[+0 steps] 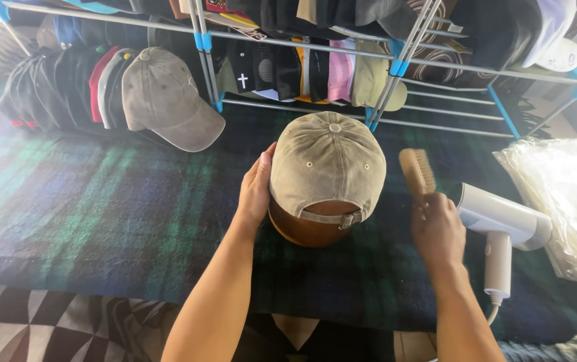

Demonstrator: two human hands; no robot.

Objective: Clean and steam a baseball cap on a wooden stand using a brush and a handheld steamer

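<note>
One head-worn view, looking steeply down and forward, close over the plaid-covered table (101, 214); metal rack (396, 67) up at twelve o'clock.

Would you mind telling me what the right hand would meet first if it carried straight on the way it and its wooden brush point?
The right hand points its wooden bristle brush up-frame; probably the metal rack's lower bars first, though depth is unclear.

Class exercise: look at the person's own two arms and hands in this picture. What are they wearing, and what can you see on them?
Both arms are bare from the bottom edge of the picture to the fingertips; no sleeves show. The left hand and right hand wear no gloves. No watch, bracelet or ring is visible on either wrist or on the fingers that show. No markings can be seen.
</note>
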